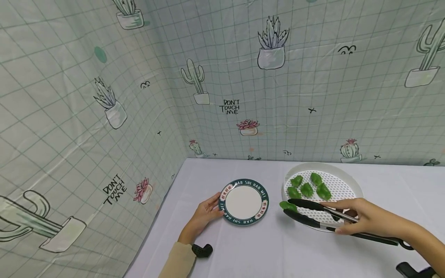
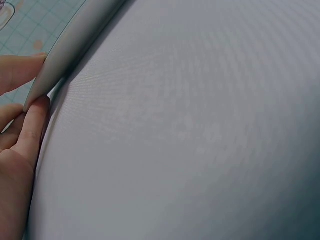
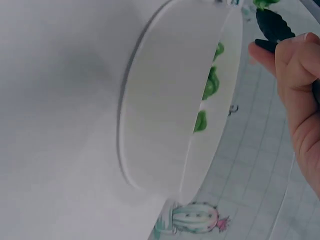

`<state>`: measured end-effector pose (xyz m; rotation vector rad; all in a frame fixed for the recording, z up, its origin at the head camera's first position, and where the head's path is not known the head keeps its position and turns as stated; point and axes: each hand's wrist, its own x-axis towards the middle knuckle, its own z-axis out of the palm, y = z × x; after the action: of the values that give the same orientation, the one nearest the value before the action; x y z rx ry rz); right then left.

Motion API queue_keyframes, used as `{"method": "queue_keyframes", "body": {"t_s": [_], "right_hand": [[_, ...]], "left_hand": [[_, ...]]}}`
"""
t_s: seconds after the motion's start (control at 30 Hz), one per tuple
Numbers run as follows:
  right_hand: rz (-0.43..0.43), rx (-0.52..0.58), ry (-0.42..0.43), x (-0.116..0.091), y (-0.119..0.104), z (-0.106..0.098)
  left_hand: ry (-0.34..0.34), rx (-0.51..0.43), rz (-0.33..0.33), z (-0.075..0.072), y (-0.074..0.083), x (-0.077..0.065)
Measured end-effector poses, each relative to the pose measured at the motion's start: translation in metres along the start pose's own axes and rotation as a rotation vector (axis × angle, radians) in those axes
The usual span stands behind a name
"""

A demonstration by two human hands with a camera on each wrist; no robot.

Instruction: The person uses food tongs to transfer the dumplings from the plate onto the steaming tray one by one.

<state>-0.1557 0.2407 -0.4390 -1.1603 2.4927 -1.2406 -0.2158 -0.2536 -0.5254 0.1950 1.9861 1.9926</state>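
My left hand [image 1: 203, 214] pinches the left edge of a round white plate [image 1: 243, 202] with a dark green lettered rim. In the left wrist view, the thumb lies over the plate's edge [image 2: 75, 47] and a finger is beneath it. My right hand [image 1: 366, 220] grips black-tipped metal tongs [image 1: 306, 221]. Between the tong tips is a small green leafy-looking piece [image 1: 287, 206], held in the gap between plate and basket. Several similar green pieces [image 1: 307, 189] lie in a white perforated round basket [image 1: 342, 189], partly hidden by the right hand and tongs.
A white cloth [image 1: 257, 251] covers the table. Behind it and to the left hang grid-patterned curtains [image 1: 295, 92] with cactus drawings. A black wrist device [image 1: 202, 251] sits on the left wrist, another [image 1: 413, 270] near the right forearm.
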Motion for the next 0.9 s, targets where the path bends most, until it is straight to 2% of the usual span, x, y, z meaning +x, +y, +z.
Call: {"method": "queue_keyframes", "body": {"t_s": [0.27, 0.47, 0.9], "right_hand": [[-0.028, -0.057, 0.046, -0.021, 0.012, -0.015], [-0.032, -0.089, 0.051, -0.029, 0.022, -0.021], [0.046, -0.03, -0.008, -0.034, 0.038, -0.027]], "left_hand": [[-0.019, 0.003, 0.015, -0.003, -0.001, -0.001], [-0.017, 0.0, 0.008, -0.004, -0.004, 0.0], [-0.02, -0.002, 0.005, -0.003, -0.004, 0.001]]}}
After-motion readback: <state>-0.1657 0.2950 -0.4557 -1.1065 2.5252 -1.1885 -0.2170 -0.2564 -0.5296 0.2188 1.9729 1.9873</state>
